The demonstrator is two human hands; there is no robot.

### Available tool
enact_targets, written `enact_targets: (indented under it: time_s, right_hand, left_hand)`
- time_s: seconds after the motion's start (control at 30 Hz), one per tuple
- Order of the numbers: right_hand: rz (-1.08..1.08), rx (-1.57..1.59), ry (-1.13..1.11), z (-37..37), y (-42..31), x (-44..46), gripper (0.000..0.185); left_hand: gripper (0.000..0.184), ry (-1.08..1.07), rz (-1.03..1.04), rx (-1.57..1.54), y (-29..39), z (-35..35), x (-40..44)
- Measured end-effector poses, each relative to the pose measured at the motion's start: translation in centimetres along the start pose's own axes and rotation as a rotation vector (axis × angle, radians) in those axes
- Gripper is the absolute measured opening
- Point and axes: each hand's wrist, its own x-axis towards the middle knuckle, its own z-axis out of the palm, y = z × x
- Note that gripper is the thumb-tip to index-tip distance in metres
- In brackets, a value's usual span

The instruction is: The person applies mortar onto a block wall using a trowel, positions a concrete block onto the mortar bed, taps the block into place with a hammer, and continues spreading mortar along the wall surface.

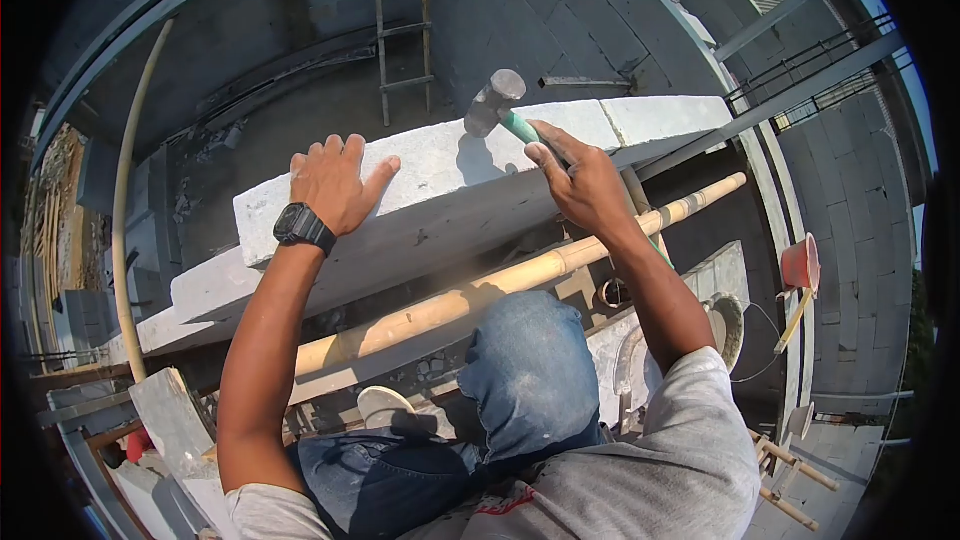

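Note:
My right hand (582, 178) is wrapped round the green handle of a club hammer (494, 104). Its thick grey metal head hovers over, or just touches, the top of a pale concrete block (445, 155), casting a shadow there; I cannot tell which. Spread flat on the left part of that same block is my left hand (338, 183), fingers apart and holding nothing. A black watch (304, 227) is on the left wrist. Against the block's right end sits another pale block (668, 118), with a narrow seam between them.
A bamboo pole (520, 275) runs diagonally between the wall and my body. Beyond the wall stands a ladder (404, 30) on a lower floor. A red bucket (800, 263) hangs at the right. Another upright pole (125, 210) rises at the left.

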Motion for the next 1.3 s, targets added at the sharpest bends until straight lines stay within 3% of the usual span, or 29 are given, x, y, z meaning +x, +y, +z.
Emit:
enact_targets:
  time_s: [0.13,0.23,0.33,0.37,0.57,0.63,0.83,1.03,1.13,1.23,1.3]
  right_hand:
    - [-0.152,0.216,0.256,-1.2,0.7,1.0,0.041]
    - [-0.221,0.187,0.3,-1.0,2.1,1.4,0.041]
    - [0.011,-0.191,-0.085,-0.3,3.3,0.8,0.04]
    - [0.034,-0.145,-0.118,-0.8,3.3,0.8,0.039]
    - [-0.164,0.102,0.061,1.3,2.7,-0.2,0.039]
    - [0.011,-0.152,-0.198,0.5,0.5,0.0,0.039]
    - [-0.201,0.151,0.001,2.3,-0.3,0.8,0.039]
    - [-0.172,-0.128,-0.145,2.5,-1.5,1.1,0.038]
    - [-0.217,0.181,0.03,3.4,-1.4,0.3,0.039]
    - [-0.084,-0.087,-0.115,3.0,-1.5,0.0,0.039]
    - [-0.121,-0.086,-0.103,2.4,-0.7,0.2,0.04]
  left_hand:
    - [0.074,-0.047,-0.028,0.015,0.5,-0.6,0.2]
    - [0.074,-0.024,-0.024,0.017,0.4,-0.1,0.1]
    - [0.073,-0.022,-0.02,0.02,0.5,0.0,0.2]
    - [0.073,-0.029,-0.022,0.024,0.5,-0.1,0.1]
    - [0.073,0.006,-0.008,0.032,0.3,0.3,0.0]
    - [0.074,0.0,-0.002,0.029,0.2,0.3,0.1]
    - [0.078,-0.01,-0.019,0.012,0.2,0.1,0.1]
    - [0.078,0.017,-0.007,0.011,0.2,0.4,0.3]
    - [0.078,0.034,-0.001,-0.006,0.0,0.7,0.3]
    - [0.077,0.012,-0.006,-0.013,-0.2,0.4,-0.1]
    - [0.077,0.014,0.009,-0.004,0.2,0.3,0.2]
